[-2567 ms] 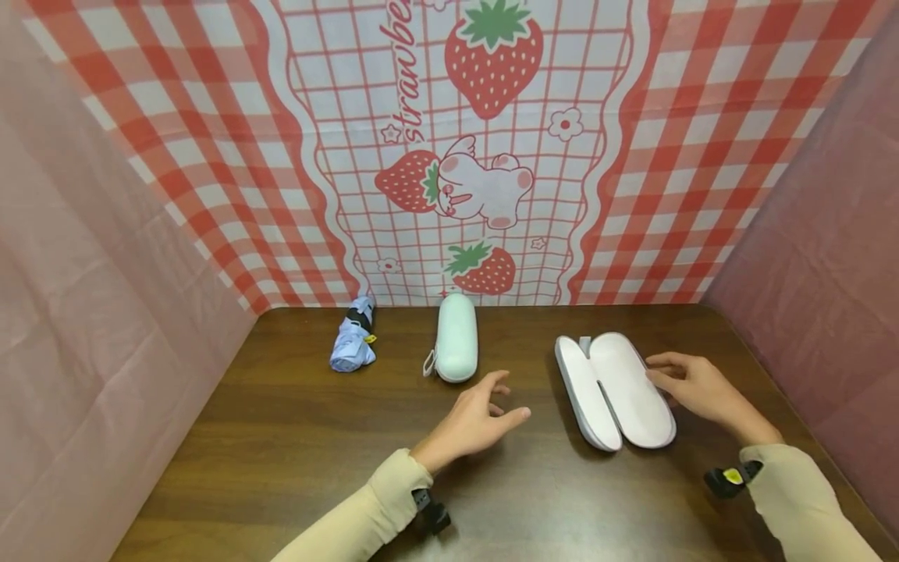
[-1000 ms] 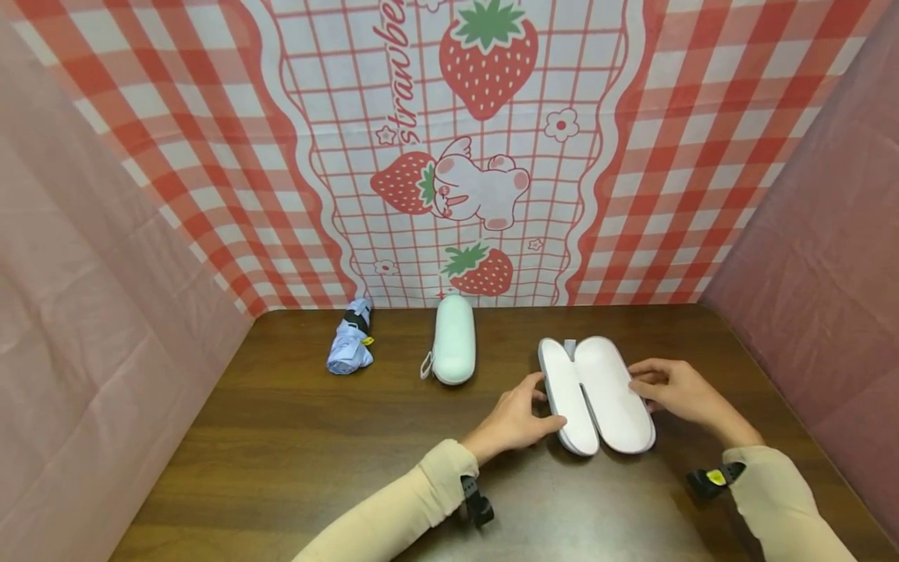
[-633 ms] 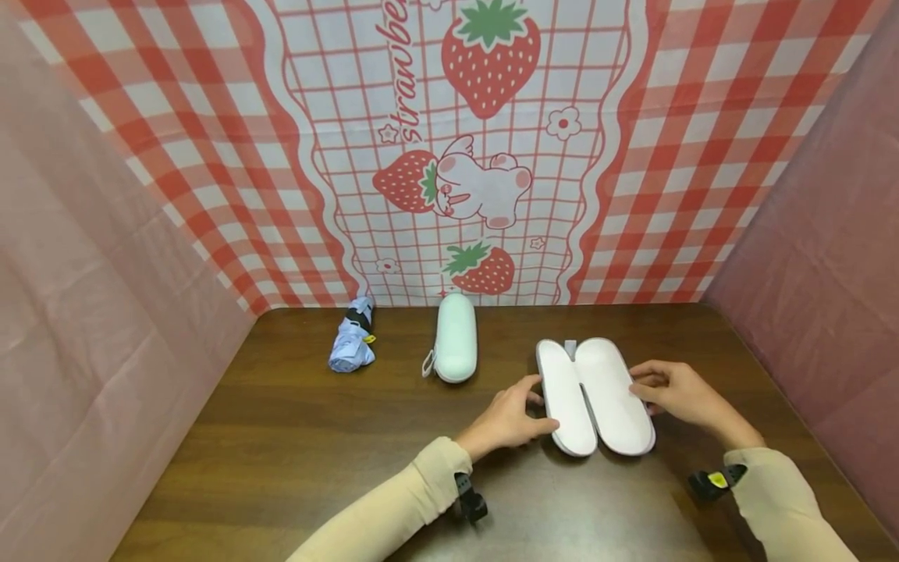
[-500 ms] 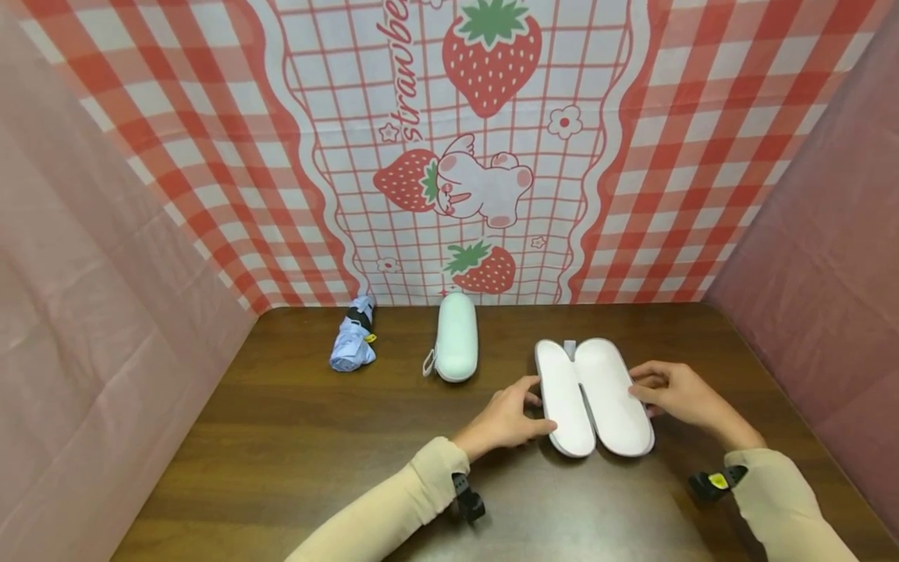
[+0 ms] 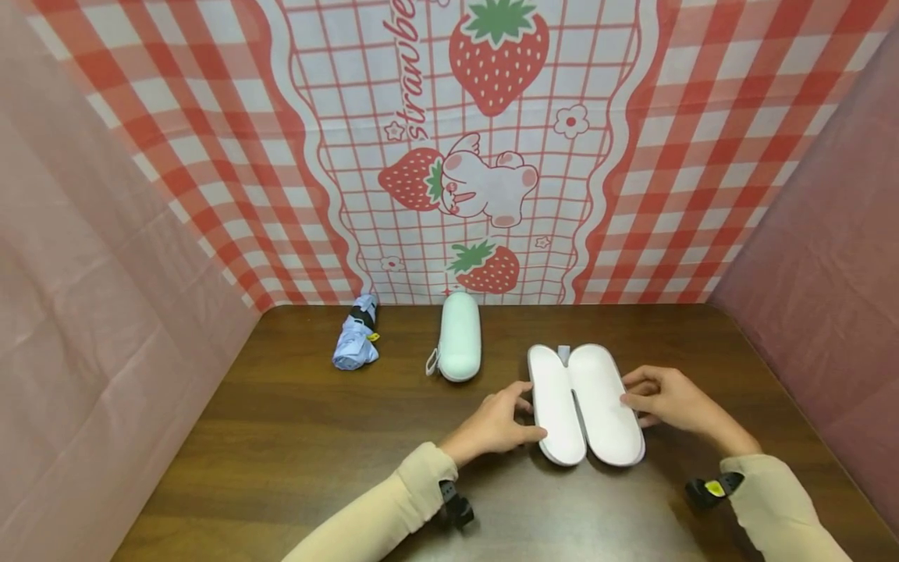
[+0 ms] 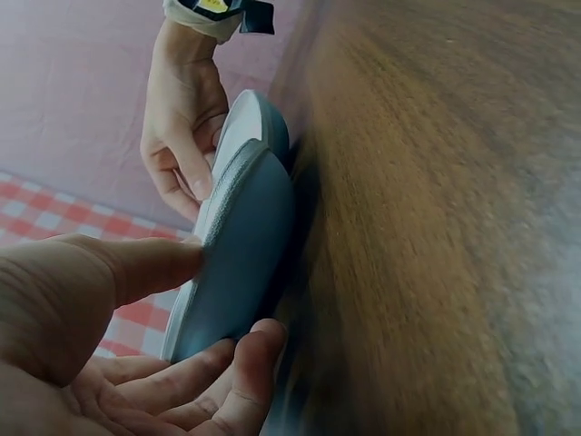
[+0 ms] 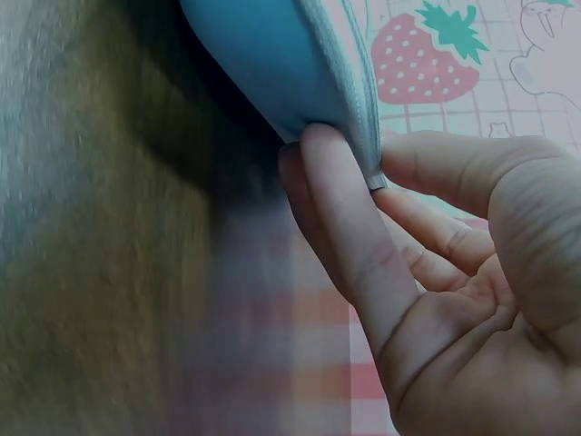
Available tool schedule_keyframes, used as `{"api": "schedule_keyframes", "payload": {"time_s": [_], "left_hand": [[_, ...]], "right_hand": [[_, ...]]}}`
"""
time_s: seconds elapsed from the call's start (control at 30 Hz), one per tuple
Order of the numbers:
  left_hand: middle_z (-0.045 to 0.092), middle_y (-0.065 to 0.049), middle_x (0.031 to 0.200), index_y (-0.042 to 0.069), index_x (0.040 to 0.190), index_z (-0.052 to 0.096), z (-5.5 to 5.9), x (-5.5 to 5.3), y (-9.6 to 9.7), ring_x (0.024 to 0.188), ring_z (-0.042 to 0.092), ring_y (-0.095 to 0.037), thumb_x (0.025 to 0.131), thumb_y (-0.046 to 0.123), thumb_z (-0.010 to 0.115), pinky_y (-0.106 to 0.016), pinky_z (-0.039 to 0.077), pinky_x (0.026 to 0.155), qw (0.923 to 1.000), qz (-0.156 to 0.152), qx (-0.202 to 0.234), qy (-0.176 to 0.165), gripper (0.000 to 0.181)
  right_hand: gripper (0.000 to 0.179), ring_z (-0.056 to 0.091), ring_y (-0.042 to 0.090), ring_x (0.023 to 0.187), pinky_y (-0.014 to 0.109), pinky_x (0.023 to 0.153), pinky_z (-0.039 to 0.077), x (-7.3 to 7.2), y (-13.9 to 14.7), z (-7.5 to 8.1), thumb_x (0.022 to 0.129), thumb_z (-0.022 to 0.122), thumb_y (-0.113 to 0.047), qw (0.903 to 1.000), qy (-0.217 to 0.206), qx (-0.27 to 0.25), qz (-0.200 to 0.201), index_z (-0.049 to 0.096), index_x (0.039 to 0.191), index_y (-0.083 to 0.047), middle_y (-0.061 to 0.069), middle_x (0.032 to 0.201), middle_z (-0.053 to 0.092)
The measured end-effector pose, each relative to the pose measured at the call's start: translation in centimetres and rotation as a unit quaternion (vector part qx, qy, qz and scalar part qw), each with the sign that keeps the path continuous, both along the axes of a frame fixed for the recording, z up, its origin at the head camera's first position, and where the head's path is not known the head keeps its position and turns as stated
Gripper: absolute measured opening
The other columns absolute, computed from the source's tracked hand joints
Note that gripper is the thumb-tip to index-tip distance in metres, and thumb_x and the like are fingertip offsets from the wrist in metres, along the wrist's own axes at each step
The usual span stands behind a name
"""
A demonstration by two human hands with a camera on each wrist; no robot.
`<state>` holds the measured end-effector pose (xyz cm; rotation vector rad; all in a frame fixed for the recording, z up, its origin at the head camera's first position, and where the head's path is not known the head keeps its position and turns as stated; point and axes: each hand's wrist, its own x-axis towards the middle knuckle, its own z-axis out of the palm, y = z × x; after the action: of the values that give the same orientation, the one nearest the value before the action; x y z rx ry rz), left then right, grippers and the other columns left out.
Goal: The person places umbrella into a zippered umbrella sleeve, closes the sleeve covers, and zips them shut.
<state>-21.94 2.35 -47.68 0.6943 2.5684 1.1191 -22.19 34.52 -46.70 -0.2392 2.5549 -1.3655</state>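
An unzipped glasses case (image 5: 605, 406) lies spread open in the head view, its two white-lined halves facing up and a small grey tab at the far end. My left hand (image 5: 495, 422) grips the rim of its left half, thumb on the edge and fingers against the outer side. On the opposite side, my right hand (image 5: 670, 400) pinches the rim of the right half. Both wrist views show the blue-grey outer shell (image 6: 245, 245) and its zipper edge between thumb and fingers. In the right wrist view, the fingers (image 7: 340, 195) press the shell from outside.
A mint-green zipped case (image 5: 460, 339) with a grey pull loop stands left of the open case. Further left lies a folded light-blue umbrella (image 5: 355, 336) with a black band. A checked strawberry cloth (image 5: 485, 187) hangs behind the wooden table (image 5: 295, 437); pink cloth flanks both sides.
The left hand has moved right and taken hold of the open case's left rim. Both hands have since shifted the case left and slightly nearer. The mint case and umbrella stay put.
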Motion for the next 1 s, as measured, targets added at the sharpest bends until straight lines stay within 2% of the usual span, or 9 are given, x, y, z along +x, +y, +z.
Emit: {"api": "schedule_keyframes", "payload": {"time_s": [0.1, 0.3, 0.63, 0.7, 0.8, 0.9, 1.0], "left_hand": [[0.075, -0.007, 0.12, 0.006, 0.148, 0.049, 0.0, 0.2, -0.4, 0.124, 0.064, -0.026, 0.087, 0.032, 0.083, -0.034, 0.051, 0.104, 1.0, -0.003, -0.005, 0.002, 0.074], [0.075, -0.006, 0.121, 0.007, 0.148, 0.049, -0.1, 0.6, -1.3, 0.127, 0.062, -0.028, 0.086, 0.031, 0.084, -0.036, 0.05, 0.106, 0.9999, 0.002, -0.012, -0.003, 0.075], [0.074, -0.008, 0.122, 0.007, 0.148, 0.05, -0.3, 1.3, -3.3, 0.12, 0.066, -0.024, 0.085, 0.032, 0.084, -0.037, 0.052, 0.102, 0.9999, 0.011, -0.004, -0.012, 0.076], [0.074, -0.008, 0.122, 0.008, 0.148, 0.05, -0.3, 1.4, -3.8, 0.113, 0.069, -0.022, 0.085, 0.032, 0.085, -0.036, 0.053, 0.101, 0.9998, 0.012, -0.003, -0.014, 0.076], [0.074, -0.01, 0.121, 0.007, 0.148, 0.05, -0.4, 1.5, -4.3, 0.093, 0.072, -0.015, 0.085, 0.029, 0.085, -0.031, 0.056, 0.09, 0.9997, 0.01, 0.007, -0.022, 0.076], [0.074, -0.012, 0.121, 0.005, 0.148, 0.049, -0.5, 1.6, -4.8, 0.075, 0.07, -0.007, 0.085, 0.026, 0.085, -0.024, 0.056, 0.078, 0.9993, 0.004, 0.022, -0.029, 0.076], [0.073, -0.015, 0.121, 0.003, 0.148, 0.049, -0.4, 1.8, -5.2, 0.07, 0.068, -0.005, 0.085, 0.023, 0.085, -0.021, 0.055, 0.072, 0.9989, -0.002, 0.034, -0.032, 0.075]], "right_hand": [[0.043, 0.072, 0.027, 0.088, 0.036, 0.064, 0.063, 0.3, -0.4, 0.0, 0.096, 0.072, -0.01, 1.0, -0.004, 0.001, -0.001, 0.056, 0.125, 0.017, 0.025, 0.104, 0.072], [0.042, 0.072, 0.026, 0.088, 0.036, 0.065, 0.063, 0.6, -1.2, -0.1, 0.096, 0.073, -0.01, 0.9999, -0.01, -0.011, 0.005, 0.056, 0.124, 0.016, 0.023, 0.104, 0.073], [0.04, 0.072, 0.025, 0.088, 0.037, 0.064, 0.063, 0.6, -3.0, -0.4, 0.094, 0.074, -0.008, 0.9989, -0.018, -0.037, 0.022, 0.056, 0.122, 0.014, 0.022, 0.102, 0.073], [0.039, 0.072, 0.026, 0.088, 0.037, 0.064, 0.063, 0.6, -3.4, -0.5, 0.093, 0.075, -0.008, 0.9988, -0.02, -0.038, 0.022, 0.057, 0.12, 0.014, 0.021, 0.101, 0.073], [0.039, 0.071, 0.027, 0.088, 0.037, 0.064, 0.063, 0.8, -3.9, -0.5, 0.093, 0.075, -0.007, 0.9988, -0.024, -0.038, 0.021, 0.056, 0.12, 0.014, 0.02, 0.1, 0.073], [0.039, 0.072, 0.028, 0.088, 0.037, 0.064, 0.063, 1.1, -4.3, -0.4, 0.093, 0.074, -0.007, 0.9988, -0.025, -0.035, 0.024, 0.056, 0.12, 0.014, 0.02, 0.099, 0.073], [0.039, 0.072, 0.028, 0.087, 0.037, 0.063, 0.063, 1.4, -4.5, -0.3, 0.093, 0.075, -0.008, 0.9987, -0.022, -0.036, 0.029, 0.056, 0.119, 0.014, 0.02, 0.099, 0.073]]}}
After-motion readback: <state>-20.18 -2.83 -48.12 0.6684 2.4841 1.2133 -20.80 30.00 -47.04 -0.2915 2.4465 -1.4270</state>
